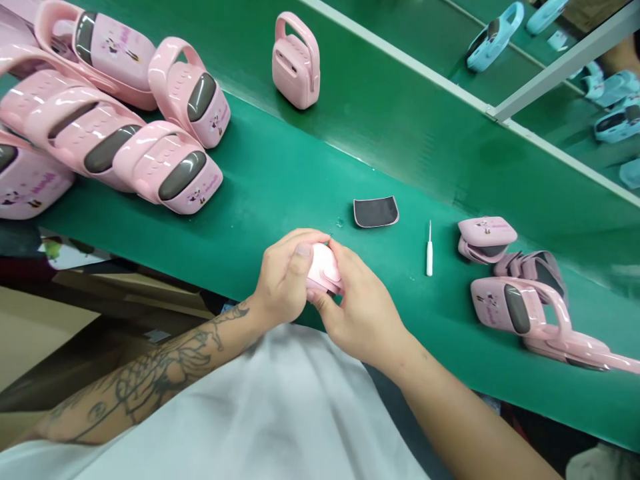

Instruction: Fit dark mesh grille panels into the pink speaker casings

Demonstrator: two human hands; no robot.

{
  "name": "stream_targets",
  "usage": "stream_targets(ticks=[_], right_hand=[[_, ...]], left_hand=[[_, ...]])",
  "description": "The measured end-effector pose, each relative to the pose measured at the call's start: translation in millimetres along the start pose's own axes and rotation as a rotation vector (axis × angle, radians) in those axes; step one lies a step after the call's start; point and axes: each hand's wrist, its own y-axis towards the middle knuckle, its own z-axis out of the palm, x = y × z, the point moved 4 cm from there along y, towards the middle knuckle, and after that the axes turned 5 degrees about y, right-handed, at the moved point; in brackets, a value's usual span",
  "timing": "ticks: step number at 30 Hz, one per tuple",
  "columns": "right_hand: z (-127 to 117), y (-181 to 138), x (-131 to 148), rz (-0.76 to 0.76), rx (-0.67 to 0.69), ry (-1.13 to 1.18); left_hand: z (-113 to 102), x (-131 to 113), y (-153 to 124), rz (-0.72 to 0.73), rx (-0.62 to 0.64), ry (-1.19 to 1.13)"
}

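Note:
Both my hands close around one small pink plastic case [324, 268] at the near edge of the green belt [280, 180]. My left hand [285, 277] wraps its left side, thumb on top. My right hand [360, 303] grips it from the right and below. Most of the case is hidden by my fingers. Just beyond my hands lies a dark curved lens panel with a pink rim [376, 211]. A thin white pick tool [429, 250] lies to its right on the belt.
Several pink handled cases are heaped at the far left [125, 140]. One stands upright alone [296, 61]. More pink cases lie at the right [520, 303]. Blue cases [493, 37] sit beyond a grey rail [550, 73] at top right.

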Motion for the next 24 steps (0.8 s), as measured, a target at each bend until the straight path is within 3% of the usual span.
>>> stream_targets(ticks=[4, 12, 17, 21, 24], right_hand=[[1.0, -1.0, -0.8, 0.063, -0.038, 0.07], [13.5, -11.2, -3.1, -0.14, -0.186, -0.029], [16.7, -12.5, -3.2, -0.18, -0.218, -0.098], [10.4, -11.1, -14.8, -0.193, -0.169, -0.034], [-1.1, -10.2, -35.6, -0.169, -0.162, 0.073]], left_hand=[[2.3, 5.0, 5.1, -0.033, -0.016, -0.061], [6.1, -4.3, -5.3, -0.141, -0.154, -0.084], [7.3, -7.0, -7.4, -0.177, -0.217, -0.082], [1.4, 2.3, -5.6, -0.17, -0.108, -0.077], [-1.6, 13.4, -2.2, -0.049, 0.118, -0.157]])
